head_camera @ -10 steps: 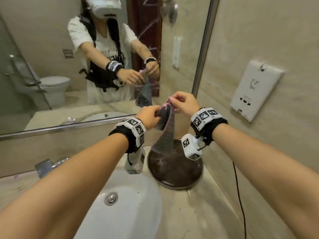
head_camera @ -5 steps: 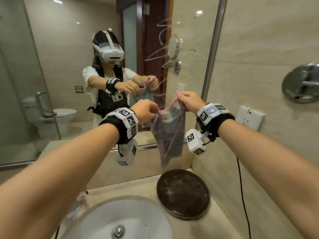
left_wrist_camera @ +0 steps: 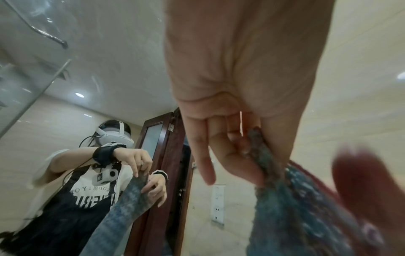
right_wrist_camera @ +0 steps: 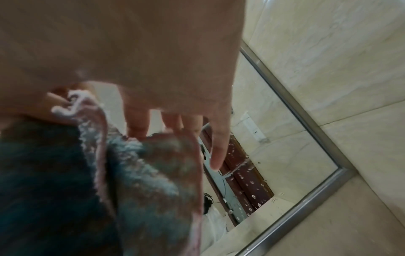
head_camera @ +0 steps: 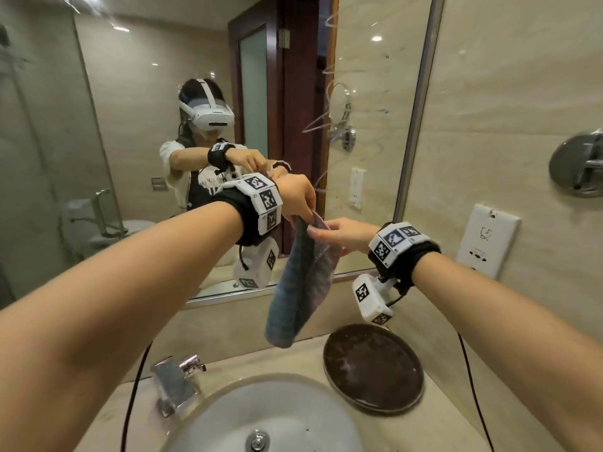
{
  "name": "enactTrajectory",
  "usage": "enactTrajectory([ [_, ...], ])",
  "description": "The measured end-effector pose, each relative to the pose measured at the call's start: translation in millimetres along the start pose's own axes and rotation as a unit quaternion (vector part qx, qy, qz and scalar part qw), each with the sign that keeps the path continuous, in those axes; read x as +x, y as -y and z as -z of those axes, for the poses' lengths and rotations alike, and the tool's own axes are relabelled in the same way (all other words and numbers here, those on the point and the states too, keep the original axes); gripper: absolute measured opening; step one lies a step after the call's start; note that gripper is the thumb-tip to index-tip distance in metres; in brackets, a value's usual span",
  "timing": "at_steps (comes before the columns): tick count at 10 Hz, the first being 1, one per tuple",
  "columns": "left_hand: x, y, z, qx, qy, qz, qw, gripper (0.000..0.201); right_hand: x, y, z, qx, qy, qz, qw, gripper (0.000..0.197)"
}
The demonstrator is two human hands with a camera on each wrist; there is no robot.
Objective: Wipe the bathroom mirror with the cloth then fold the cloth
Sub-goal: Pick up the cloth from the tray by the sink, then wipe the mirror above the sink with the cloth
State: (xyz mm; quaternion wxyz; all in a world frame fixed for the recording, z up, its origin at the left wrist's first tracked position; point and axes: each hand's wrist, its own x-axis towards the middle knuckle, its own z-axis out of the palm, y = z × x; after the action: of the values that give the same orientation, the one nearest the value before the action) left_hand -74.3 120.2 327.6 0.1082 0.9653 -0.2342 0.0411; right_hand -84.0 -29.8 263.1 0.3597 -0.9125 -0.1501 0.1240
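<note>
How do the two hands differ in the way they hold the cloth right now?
The left hand is higher and pinches the cloth at its top corner from above, while the right hand is lower and grips the cloth's edge from the side. The left hand's fingers point down; the right hand's point sideways toward the left one. Both hold the cloth in the air in front of the mirror, above the counter.

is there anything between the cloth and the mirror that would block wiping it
Nothing visible does. The cloth hangs in the air, pinched at its top by the left hand and right hand, right in front of the mirror. The dark tray and faucet sit lower, on the counter.
</note>
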Motion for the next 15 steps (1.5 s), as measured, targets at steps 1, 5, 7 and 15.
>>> enactTrajectory([
  [1, -6.1, 9.6, 1.5, 0.005, 0.012, -0.011, 1.0, 0.018, -0.8, 5.5, -3.3, -0.037, -0.031, 0.037, 0.998, 0.03],
  [5, 20.6, 27.6, -5.7, -0.026, -0.145, -0.049, 0.988, 0.026, -0.4, 4.9, 40.9, 0.243, -0.122, 0.105, 0.956, 0.011],
  [7, 73.8, 24.3, 23.5, 0.041, -0.313, 0.004, 0.949, 0.03, 45.4, 0.6, 110.4, 0.19, -0.363, 0.158, 0.898, 0.015],
  [15, 183.0, 23.8, 125.3, 0.315, -0.404, 0.112, 0.851, 0.049, 124.0, 115.1, 327.4, 0.195, -0.58, 0.221, 0.759, 0.026],
])
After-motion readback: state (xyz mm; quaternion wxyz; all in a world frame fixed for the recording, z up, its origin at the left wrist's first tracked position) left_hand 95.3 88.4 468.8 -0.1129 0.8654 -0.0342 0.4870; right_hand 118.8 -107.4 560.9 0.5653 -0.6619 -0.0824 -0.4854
